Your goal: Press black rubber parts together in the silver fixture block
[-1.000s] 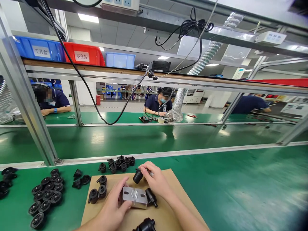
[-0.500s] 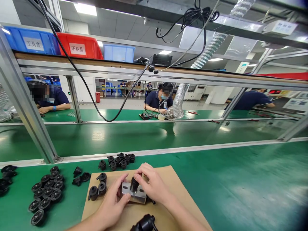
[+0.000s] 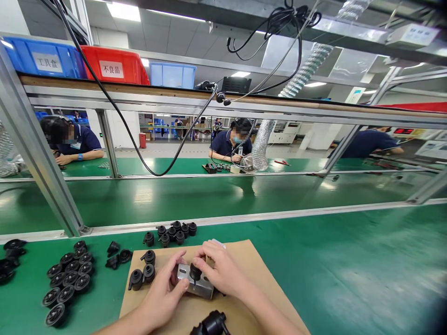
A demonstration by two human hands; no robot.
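Partly hidden | black part (image 3: 195, 272) under right hand (image 3: 220, 270) | metal block (image 3: 195, 284)

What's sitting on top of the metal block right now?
A small black part stands on the metal block, pinched by the right hand. The left hand steadies the block. How the part seats is covered by fingers.

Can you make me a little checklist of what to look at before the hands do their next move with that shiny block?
1. Left hand steadies the metal block: ok.
2. Right hand pinches the small black part on top of the block: ok.
3. Black part fully seated in the block: cannot tell, fingers hide it.
4. Block rests on the cardboard sheet: ok.
5. More black parts within reach, like the pair beside the left hand: ok.
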